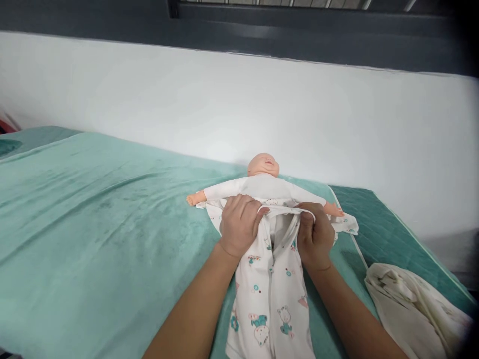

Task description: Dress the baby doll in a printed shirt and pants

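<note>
A baby doll (264, 164) lies on its back with its arms stretched out, dressed in a plain white long-sleeved top (264, 185). Over its lower body is a white printed baby romper (258, 299) with small animal figures, its sleeves spread under the doll's arms. My left hand (241, 222) grips one side of the romper's neck opening, thumb on the edge. On the opposite side, my right hand (317, 234) pinches the same opening. Between my hands the collar is pulled apart and lifted. The doll's legs are hidden by the romper.
Beneath everything spreads a light green sheet (112, 239), with a darker green quilted mat (359, 209) at the right. A crumpled whitish cloth (407, 304) lies at the lower right. The white wall (187, 99) rises right behind the doll's head, with a dark window frame above.
</note>
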The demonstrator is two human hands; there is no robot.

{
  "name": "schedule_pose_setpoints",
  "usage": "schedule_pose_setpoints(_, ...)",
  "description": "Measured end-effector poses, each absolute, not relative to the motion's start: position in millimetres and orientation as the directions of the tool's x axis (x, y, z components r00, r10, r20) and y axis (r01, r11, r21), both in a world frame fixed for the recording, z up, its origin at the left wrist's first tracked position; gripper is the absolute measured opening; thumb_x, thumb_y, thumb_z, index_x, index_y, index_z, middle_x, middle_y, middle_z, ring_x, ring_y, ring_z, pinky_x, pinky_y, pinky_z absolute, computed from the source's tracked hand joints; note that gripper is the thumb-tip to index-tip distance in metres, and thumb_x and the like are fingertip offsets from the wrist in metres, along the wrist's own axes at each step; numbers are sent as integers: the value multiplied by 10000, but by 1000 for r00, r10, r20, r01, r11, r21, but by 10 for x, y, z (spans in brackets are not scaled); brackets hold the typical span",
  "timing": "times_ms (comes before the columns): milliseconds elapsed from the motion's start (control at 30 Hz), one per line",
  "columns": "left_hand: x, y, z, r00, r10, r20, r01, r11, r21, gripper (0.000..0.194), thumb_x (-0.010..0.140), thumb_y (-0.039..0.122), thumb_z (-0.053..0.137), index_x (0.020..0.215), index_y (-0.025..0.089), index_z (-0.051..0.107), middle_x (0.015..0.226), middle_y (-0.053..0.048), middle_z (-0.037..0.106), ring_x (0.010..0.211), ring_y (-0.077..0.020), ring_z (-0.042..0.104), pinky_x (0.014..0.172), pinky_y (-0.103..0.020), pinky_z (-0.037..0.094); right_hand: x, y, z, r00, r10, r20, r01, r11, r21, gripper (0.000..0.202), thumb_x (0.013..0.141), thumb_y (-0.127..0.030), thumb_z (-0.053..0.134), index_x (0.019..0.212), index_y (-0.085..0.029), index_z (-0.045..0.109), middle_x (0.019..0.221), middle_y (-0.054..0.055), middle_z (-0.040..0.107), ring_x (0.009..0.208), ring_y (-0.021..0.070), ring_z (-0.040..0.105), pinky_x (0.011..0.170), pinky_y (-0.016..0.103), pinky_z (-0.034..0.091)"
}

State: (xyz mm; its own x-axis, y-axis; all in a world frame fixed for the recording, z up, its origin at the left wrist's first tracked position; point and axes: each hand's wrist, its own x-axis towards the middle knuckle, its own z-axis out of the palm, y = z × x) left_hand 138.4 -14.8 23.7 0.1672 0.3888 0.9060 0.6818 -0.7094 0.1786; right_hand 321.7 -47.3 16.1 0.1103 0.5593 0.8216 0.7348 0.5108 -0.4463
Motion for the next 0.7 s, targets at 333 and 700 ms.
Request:
schedule_pose_setpoints(333, 1414, -161, 229, 205, 452, 868, 642, -731, 229, 341, 1048, 309, 343, 778, 197, 520, 638, 3, 541, 577, -137, 494, 582, -288, 355, 3245, -482, 161, 56, 605, 794, 776, 474, -417, 308, 1046, -327, 384, 788, -212, 506, 671, -12, 479, 619, 150, 459, 606, 294, 338)
schedule_pose_setpoints(700, 1256, -218, 139, 140, 676, 723, 608, -635, 476, 189, 965, 379, 551, 898, 203, 573, 963, -44, 581, 957, -199, 514, 877, -353, 432, 3456, -375, 141, -51, 693, 719, 718, 526, -456, 223, 996, -383, 499, 847, -217, 513, 857, 15, 530, 857, 201, 471, 795, 355, 367)
